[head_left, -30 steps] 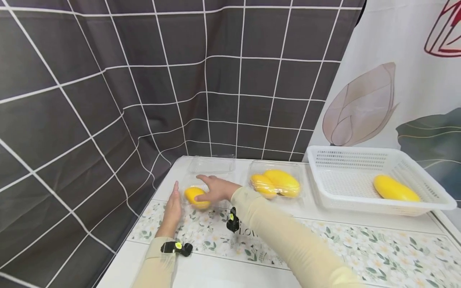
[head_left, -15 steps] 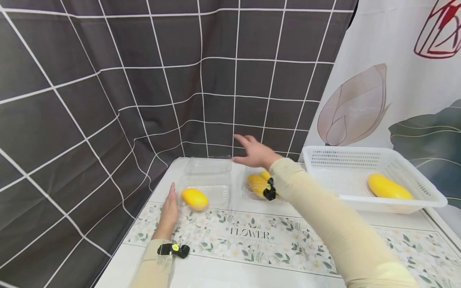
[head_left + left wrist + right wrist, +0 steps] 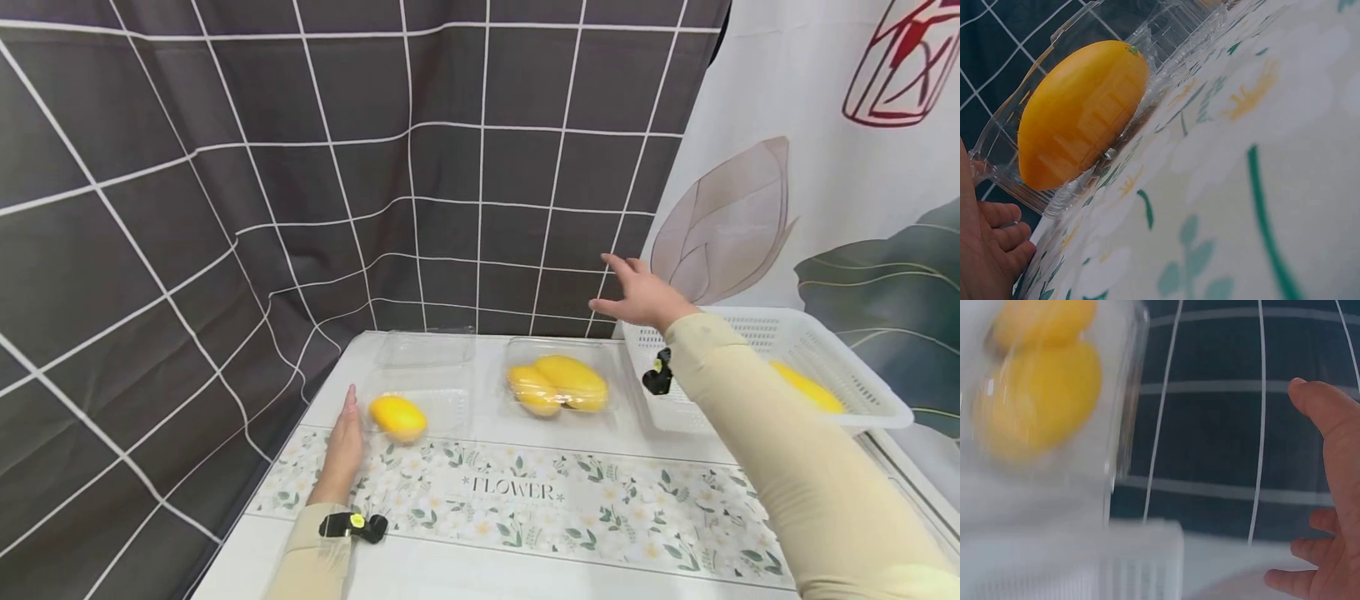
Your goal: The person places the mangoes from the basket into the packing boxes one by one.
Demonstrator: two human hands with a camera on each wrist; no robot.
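Observation:
A yellow mango (image 3: 398, 417) with a small green stem spot lies in the left part of an open clear plastic clamshell box (image 3: 450, 410). Beside that box's left edge my left hand (image 3: 346, 442) stays with fingers extended; in the left wrist view its fingertips lie close to the box's rim. My right hand (image 3: 643, 293) is in the air over the back left corner of the white basket (image 3: 787, 323), thumb and fingers spread, holding nothing. Inside the basket lies another mango (image 3: 808, 388), partly hidden by the right sleeve.
Between the open box and the basket sits a second clear box (image 3: 558, 348) with two mangoes (image 3: 572, 382) under its lid. A floral mat strip (image 3: 517, 508) runs across the white table. A dark gridded curtain (image 3: 442, 208) hangs behind.
My right hand has left the mango in the left box and swung right, past the second box, to above the basket. My left hand has stayed beside the open box.

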